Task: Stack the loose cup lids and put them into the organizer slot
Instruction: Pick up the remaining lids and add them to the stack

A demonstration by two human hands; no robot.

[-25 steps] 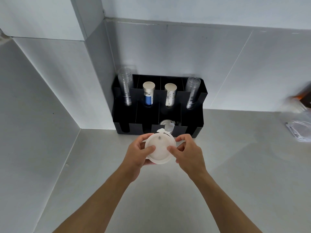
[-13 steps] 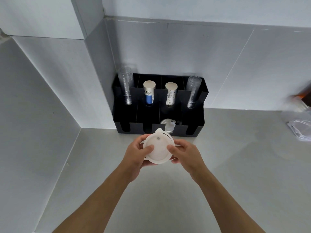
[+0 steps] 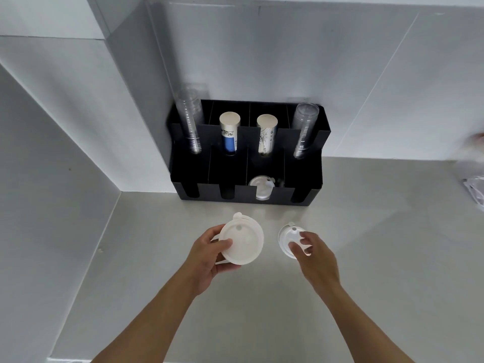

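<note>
My left hand (image 3: 207, 258) grips a stack of white cup lids (image 3: 243, 241) above the counter, thumb on top and fingers underneath. To its right my right hand (image 3: 314, 255) pinches a single white lid (image 3: 285, 235) with thumb and fingers, just over the counter. Behind both stands the black organizer (image 3: 303, 179) against the wall. A few white lids (image 3: 262, 187) lie in its third front slot from the left.
The organizer's back row holds two stacks of clear cups (image 3: 190, 119) and two stacks of paper cups (image 3: 229, 132). A wall corner juts out on the left (image 3: 104, 127). Blurred clear plastic items (image 3: 474, 179) sit at the right edge. The grey counter (image 3: 262, 310) spreads toward me.
Both hands held the stack together before. My right hand has moved off to the right with one lid in its fingers, and the left hand keeps the stack. The view has tilted down.
</note>
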